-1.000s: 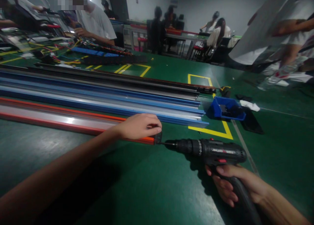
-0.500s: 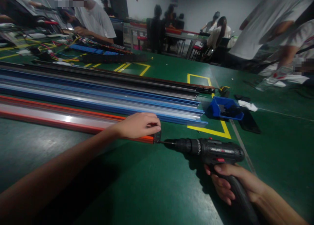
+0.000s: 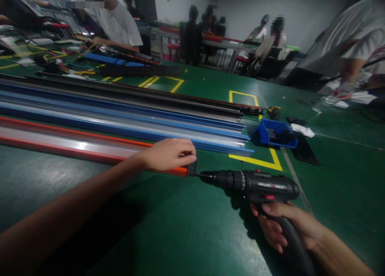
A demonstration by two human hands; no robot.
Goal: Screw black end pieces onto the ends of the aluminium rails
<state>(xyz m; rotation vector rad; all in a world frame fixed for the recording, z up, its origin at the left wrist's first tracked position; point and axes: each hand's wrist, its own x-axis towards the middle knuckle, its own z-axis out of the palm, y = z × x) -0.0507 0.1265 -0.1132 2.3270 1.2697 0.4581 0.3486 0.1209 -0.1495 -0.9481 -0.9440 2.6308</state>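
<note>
A long orange metal profile [image 3: 66, 143] lies on the green table, its near end under my left hand [image 3: 172, 153]. The fingers of that hand are closed around a small black end cap [image 3: 192, 167] pressed against the profile's end. My right hand [image 3: 278, 224] grips the handle of a black cordless drill [image 3: 264, 185], which lies level and points left. Its thin bit [image 3: 203, 175] reaches the end cap; whether the tip sits in a screw is too small to see.
Blue profiles [image 3: 144, 127] and black profiles [image 3: 168, 97] lie behind the orange one. A blue bin [image 3: 264, 136] with dark parts stands right of their ends, beside a dark flat object [image 3: 306, 149]. Loose wires [image 3: 87, 69] lie farther back. Several people are around.
Both hands, the drill and the end cap keep nearly the same place. A small light now shows on the drill below its chuck. At the upper right, a person has shifted to the right.
</note>
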